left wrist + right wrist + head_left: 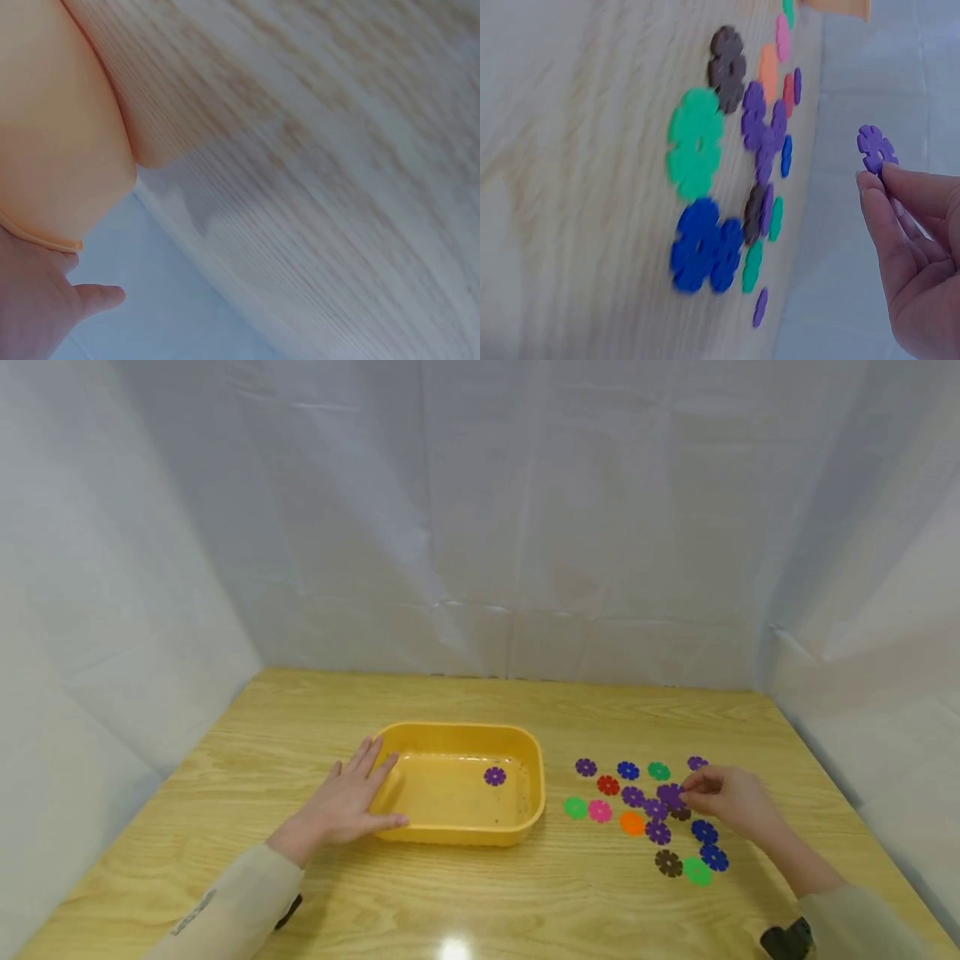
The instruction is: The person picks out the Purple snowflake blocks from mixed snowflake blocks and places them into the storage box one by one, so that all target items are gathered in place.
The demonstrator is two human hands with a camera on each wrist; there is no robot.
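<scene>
A yellow plastic tub (457, 731) stands on the wooden table, with one purple flower-shaped disc (494, 776) inside it. My left hand (352, 793) rests with straight fingers against the tub's left wall; the left wrist view shows that tub wall (60, 135) close up. To the right lie several flat flower discs in purple, blue, green, red, pink, orange and brown (645, 814). My right hand (723, 793) pinches a purple disc (670, 794) at its fingertips, lifted just above the pile. In the right wrist view this purple disc (875, 148) sits between thumb and finger.
White cloth walls close in the table at the back and both sides. The table's front edge runs near my sleeves. A brown disc (668, 862) and a green one (697, 871) lie nearest me.
</scene>
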